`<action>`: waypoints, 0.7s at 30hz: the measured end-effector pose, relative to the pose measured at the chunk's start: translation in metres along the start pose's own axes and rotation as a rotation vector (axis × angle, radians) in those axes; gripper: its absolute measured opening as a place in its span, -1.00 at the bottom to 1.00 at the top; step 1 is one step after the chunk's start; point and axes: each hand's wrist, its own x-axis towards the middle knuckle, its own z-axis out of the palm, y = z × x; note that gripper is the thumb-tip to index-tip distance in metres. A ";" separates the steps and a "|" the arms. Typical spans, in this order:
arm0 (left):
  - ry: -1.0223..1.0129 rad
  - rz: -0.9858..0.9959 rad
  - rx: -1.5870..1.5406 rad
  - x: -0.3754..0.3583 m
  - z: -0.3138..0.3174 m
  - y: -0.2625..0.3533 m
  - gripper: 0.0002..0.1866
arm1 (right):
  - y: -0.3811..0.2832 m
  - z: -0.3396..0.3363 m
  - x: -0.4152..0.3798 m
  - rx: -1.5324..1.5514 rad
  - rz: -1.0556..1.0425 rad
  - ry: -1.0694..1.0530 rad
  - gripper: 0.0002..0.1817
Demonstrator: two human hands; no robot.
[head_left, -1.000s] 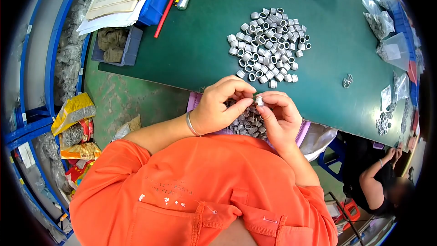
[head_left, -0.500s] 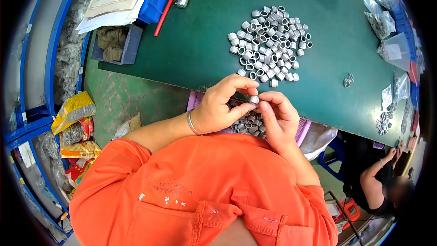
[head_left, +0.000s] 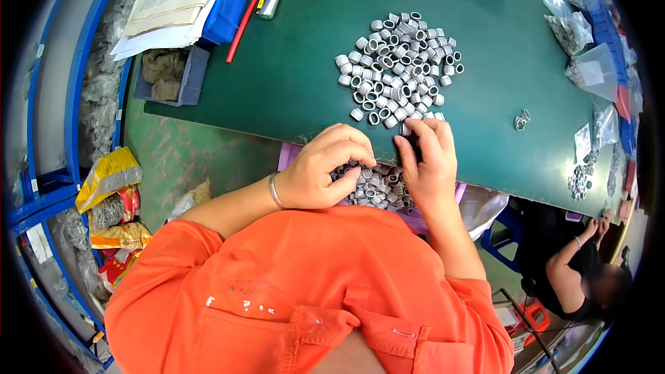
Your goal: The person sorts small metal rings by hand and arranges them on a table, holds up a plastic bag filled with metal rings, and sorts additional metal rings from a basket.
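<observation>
A pile of short grey metal rings [head_left: 398, 66] lies on the green table [head_left: 277, 76]. At its near edge, the thumb and index finger of my right hand [head_left: 429, 163] are on either side of one metal ring [head_left: 405, 129], partly hidden by the fingers. My left hand [head_left: 325, 170] hovers over a pink basket [head_left: 287, 154] below the table edge. Its fingers are curled but apart from the thumb, and nothing shows between them. Many more rings [head_left: 377, 188] fill the basket, partly covered by both hands.
Two or three loose rings [head_left: 521, 120] lie apart to the right. Plastic bags [head_left: 594, 73] line the right edge. At the left stand a grey bin [head_left: 194, 76] with cloth, a blue tray [head_left: 228, 7], papers [head_left: 173, 0] and pens [head_left: 247, 19]. Another person [head_left: 571, 273] sits at lower right.
The hands have parted from the ring held between them. My left hand has dropped slightly over the basket, while my right has moved up to the pile's near edge.
</observation>
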 end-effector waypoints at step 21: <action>0.342 -0.118 0.097 0.012 -0.019 -0.033 -0.85 | 0.011 -0.008 -0.017 1.700 0.688 -0.195 -0.75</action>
